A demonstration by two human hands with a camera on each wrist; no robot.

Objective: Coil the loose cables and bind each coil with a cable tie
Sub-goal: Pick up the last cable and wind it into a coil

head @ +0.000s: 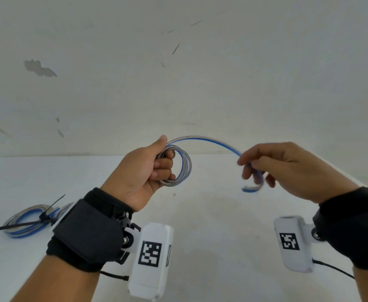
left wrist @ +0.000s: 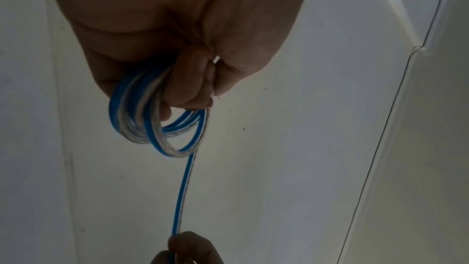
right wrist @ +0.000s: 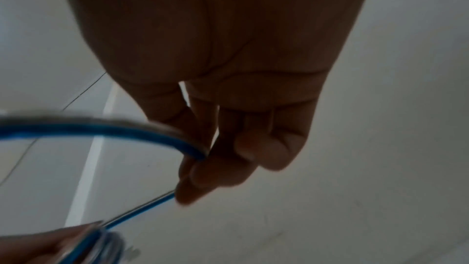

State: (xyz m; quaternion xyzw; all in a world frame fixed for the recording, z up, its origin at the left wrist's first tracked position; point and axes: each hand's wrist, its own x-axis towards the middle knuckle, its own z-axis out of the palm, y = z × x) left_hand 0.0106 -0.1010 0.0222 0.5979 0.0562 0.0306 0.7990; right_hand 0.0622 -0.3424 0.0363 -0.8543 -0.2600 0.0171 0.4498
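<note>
Gripping the blue-and-clear coil, your left hand holds it up; your right hand pinches its loose tail.

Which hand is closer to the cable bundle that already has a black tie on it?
Left. The left hand is raised above the table, up and right of the tied bundle, gripping a new coil. The right hand is farther right, holding the cable's loose end.

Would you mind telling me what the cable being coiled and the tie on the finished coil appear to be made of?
Cable: likely flexible clear plastic sheathing, glossy, with a blue stripe; it bends smoothly into loops. Cable tie: probably black nylon-like plastic, matte; its stiff tails jut straight out from the finished coil.
</note>
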